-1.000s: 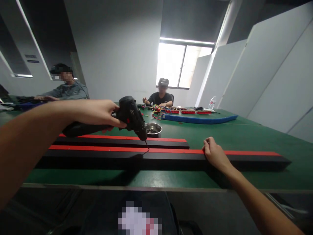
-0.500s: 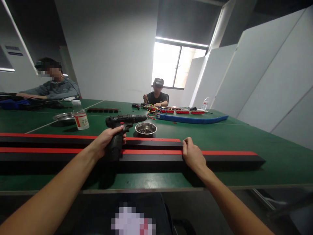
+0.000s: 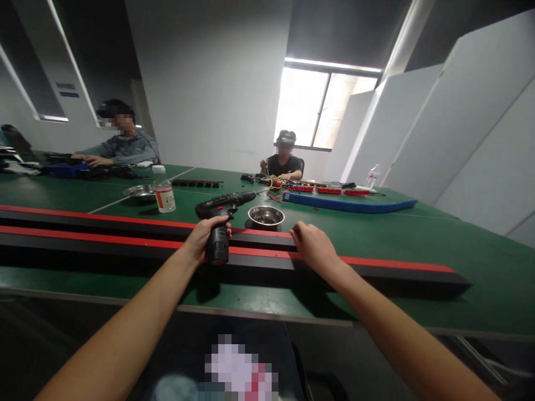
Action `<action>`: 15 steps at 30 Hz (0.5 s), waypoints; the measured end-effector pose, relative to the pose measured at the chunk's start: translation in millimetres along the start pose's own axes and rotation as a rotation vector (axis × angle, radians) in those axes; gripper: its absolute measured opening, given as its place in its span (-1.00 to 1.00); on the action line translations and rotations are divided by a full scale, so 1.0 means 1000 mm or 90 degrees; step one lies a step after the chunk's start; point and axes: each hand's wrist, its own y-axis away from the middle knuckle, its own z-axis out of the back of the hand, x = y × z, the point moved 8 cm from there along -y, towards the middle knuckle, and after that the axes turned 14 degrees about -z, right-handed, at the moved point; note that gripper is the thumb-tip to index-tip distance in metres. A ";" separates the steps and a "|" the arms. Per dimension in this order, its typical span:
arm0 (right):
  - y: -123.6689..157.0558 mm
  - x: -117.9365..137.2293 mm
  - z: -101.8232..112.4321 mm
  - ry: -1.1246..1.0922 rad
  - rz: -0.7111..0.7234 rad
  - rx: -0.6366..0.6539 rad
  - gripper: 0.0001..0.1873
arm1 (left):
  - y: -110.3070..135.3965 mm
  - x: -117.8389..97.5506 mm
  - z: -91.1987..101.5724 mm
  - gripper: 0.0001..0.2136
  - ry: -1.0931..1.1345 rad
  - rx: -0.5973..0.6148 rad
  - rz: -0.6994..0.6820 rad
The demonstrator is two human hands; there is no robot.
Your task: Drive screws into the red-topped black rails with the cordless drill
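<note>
Drill (image 3: 221, 207): bit lifted off the rail (image 3: 397, 268); now upright, base on it; driving looks paused
Left hand (image 3: 204, 238): clenched round the drill's grip
Right hand (image 3: 314, 249): slid left; fingers curled on rail

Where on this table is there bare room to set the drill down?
Widest bare green lies right of the metal bowl, between the blue strip and the near red-topped rail. A narrow strip runs between that rail and the table edge. Crowded: the wires and red parts at the far end, and around the bottle.
</note>
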 end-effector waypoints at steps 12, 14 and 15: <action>-0.155 0.024 -0.107 -0.171 -0.146 0.223 -0.84 | 0.006 0.003 -0.003 -0.86 -0.048 0.033 -0.038; -0.161 0.026 -0.115 -0.146 -0.155 0.189 -0.79 | 0.005 0.003 -0.003 -0.86 -0.050 0.034 -0.040; -0.162 0.028 -0.121 -0.139 -0.153 0.187 -0.77 | 0.005 0.002 -0.003 -0.85 -0.052 0.034 -0.041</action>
